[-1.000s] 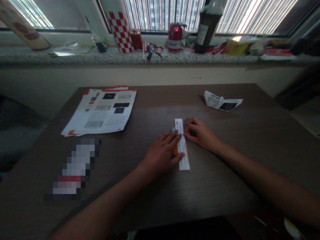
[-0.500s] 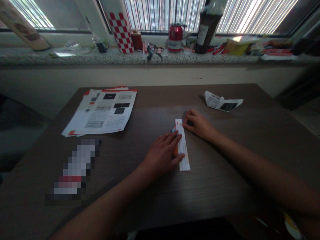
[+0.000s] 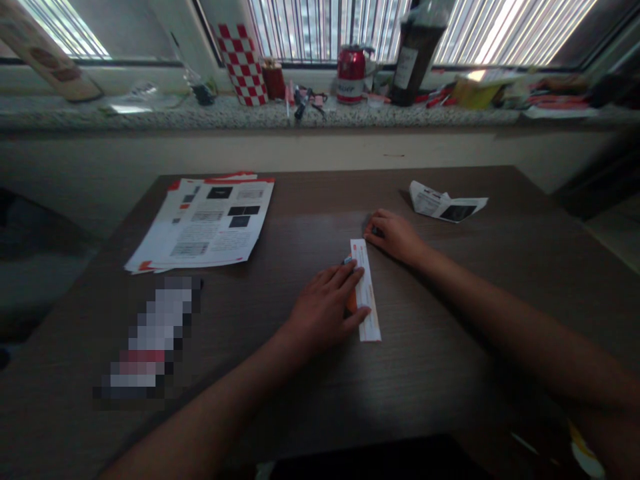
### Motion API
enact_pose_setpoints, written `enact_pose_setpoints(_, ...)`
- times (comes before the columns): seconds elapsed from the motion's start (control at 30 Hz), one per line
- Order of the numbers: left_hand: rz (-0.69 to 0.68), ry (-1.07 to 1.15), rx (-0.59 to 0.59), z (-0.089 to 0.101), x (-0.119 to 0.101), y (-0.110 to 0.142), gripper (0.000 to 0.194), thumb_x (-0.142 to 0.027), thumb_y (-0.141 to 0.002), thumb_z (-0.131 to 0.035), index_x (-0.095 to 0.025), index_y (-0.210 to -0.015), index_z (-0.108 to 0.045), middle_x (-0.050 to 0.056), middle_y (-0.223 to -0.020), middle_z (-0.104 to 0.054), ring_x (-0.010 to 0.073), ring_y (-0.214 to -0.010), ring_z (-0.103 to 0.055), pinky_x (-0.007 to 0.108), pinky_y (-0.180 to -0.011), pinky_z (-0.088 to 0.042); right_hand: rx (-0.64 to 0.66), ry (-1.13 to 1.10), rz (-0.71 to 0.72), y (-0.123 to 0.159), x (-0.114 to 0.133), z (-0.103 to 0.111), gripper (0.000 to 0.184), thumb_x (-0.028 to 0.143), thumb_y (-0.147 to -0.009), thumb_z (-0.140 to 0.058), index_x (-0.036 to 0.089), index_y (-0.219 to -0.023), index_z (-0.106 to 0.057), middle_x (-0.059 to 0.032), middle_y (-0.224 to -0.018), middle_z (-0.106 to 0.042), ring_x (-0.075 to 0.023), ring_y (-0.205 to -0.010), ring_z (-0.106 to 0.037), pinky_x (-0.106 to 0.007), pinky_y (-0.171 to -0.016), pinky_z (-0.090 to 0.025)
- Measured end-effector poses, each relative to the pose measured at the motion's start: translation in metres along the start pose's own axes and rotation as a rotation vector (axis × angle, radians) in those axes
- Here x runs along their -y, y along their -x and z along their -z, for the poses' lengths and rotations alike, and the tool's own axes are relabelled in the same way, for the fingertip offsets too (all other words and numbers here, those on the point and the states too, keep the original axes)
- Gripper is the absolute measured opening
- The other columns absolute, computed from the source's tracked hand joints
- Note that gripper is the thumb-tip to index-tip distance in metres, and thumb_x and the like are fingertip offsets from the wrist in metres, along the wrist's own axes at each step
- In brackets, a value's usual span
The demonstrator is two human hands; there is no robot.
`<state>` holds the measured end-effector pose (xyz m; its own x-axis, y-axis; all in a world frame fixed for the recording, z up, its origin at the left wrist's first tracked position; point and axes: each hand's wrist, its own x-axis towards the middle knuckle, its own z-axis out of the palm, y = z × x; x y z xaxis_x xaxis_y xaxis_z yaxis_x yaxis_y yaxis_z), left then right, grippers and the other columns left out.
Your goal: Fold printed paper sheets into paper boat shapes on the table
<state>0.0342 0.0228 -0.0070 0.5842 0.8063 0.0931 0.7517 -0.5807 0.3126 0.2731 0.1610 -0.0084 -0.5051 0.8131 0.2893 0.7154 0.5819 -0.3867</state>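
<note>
A narrow white folded paper [image 3: 369, 293] with small print lies on the table, its long side running away from me. An orange printed part shows at its left edge, partly under my left hand [image 3: 327, 303]. That hand rests flat on the paper with fingers stretched out and the thumb across its lower part. My right hand [image 3: 393, 235] is just beyond the paper's far right corner. Its fingers are curled and the tips pinched together close to that corner. Whether anything is between them is hidden.
A stack of printed sheets [image 3: 215, 227] lies at the back left of the table. Nearer me is a pixelated oblong object [image 3: 155, 333]. A small creased paper [image 3: 445, 203] stands at the back right. The windowsill [image 3: 170, 120] holds a red can [image 3: 351, 73], a bottle [image 3: 407, 67] and clutter.
My right hand has moved slightly away from me, from beside the paper's far end to just past its corner. My left hand and the paper have stayed in place.
</note>
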Motion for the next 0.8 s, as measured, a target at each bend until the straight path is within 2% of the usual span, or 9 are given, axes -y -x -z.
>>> enact_pose_setpoints(0.17,0.001,0.004,0.006,0.001,0.000,-0.001,0.071,-0.058,-0.101,-0.056,-0.023,-0.160,-0.040,0.009,-0.168,-0.040,0.0320,-0.149,-0.043,0.048,-0.125,-0.033,-0.032,-0.061,-0.011,0.011,0.005,0.005,0.005,0.023,-0.094,-0.070,0.020,-0.090,-0.069,-0.0069,-0.099,-0.064,-0.0222,-0.085,-0.062,-0.036,-0.081,-0.049)
enact_pose_setpoints(0.37,0.003,0.003,0.007,0.001,0.000,-0.001,0.070,-0.057,-0.101,-0.055,-0.022,-0.160,-0.040,0.009,-0.168,-0.040,0.0327,-0.149,-0.043,0.048,-0.124,-0.034,0.023,-0.134,-0.001,0.026,0.011,0.006,0.006,0.027,-0.092,-0.073,0.022,-0.090,-0.071,-0.0076,-0.104,-0.063,-0.0241,-0.092,-0.064,-0.039,-0.085,-0.052)
enact_pose_setpoints(0.8,-0.010,-0.005,-0.002,-0.001,0.001,0.000,0.069,-0.058,-0.103,-0.052,-0.022,-0.161,-0.040,0.009,-0.168,-0.040,0.0324,-0.149,-0.042,0.048,-0.123,-0.033,0.123,-0.160,0.029,0.037,0.012,0.004,0.009,0.026,-0.087,-0.080,0.022,-0.092,-0.073,-0.0090,-0.109,-0.060,-0.0275,-0.106,-0.060,-0.045,-0.097,-0.050)
